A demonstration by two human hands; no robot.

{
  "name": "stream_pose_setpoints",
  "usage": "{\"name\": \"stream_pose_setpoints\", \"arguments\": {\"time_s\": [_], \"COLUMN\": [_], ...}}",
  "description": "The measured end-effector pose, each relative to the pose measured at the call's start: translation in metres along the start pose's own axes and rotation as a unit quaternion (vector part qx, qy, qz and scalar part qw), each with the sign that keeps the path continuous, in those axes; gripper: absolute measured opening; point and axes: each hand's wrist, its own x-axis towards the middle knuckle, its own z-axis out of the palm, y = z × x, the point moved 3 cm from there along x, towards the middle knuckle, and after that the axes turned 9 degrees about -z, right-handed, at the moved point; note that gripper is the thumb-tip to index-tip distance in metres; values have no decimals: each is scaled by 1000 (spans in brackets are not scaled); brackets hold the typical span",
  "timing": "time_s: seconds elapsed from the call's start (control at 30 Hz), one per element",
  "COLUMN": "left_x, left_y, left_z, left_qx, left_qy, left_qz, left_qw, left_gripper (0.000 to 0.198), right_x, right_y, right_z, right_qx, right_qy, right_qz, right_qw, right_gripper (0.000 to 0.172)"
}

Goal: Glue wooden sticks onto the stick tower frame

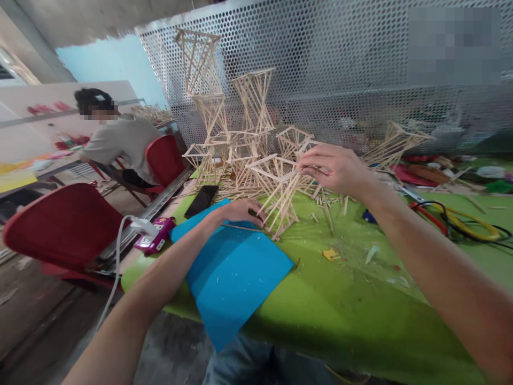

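A small twisted tower of thin wooden sticks (282, 206) stands at the table's middle, beyond the blue sheet. My right hand (334, 168) pinches it at the upper right corner, thumb and fingers closed. Low on its left side, my left hand (242, 211) has curled fingers at the stick ends, closed there as far as I can see. One loose stick (242, 228) lies across the blue sheet (240, 272) just below my left hand. Behind the tower are heaped loose sticks (244, 190) and more stick frames, among them a tall stacked one (206, 80).
A black phone (201, 201) and a purple power strip (156, 235) with a white plug lie at left. Cables (476, 222) and scraps are at right. A perforated metal panel (320, 64) rises behind the green table (320, 299). Red chairs (64, 230) and a seated person (120, 139) are left.
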Motion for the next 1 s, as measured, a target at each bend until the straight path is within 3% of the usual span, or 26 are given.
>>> {"name": "stream_pose_setpoints", "arguments": {"time_s": [0.3, 0.67, 0.9, 1.0], "left_x": [1, 0, -1, -2], "left_y": [2, -1, 0, 2], "left_z": [0, 0, 0, 0], "left_qx": [11, 11, 12, 4], "left_qy": [8, 8, 13, 9], "left_qz": [2, 22, -28, -15], "left_qw": [1000, 1000, 999, 1000], "left_gripper": [25, 21, 20, 20], "right_x": [-3, 1, 1, 1], "right_y": [11, 8, 4, 3], "right_z": [-5, -12, -10, -7], "right_qx": [44, 74, 68, 58], "right_qy": [-35, -64, -40, -30], "right_qz": [22, 38, 19, 29], "right_qw": [998, 994, 997, 997], "right_gripper": [28, 28, 25, 22]}}
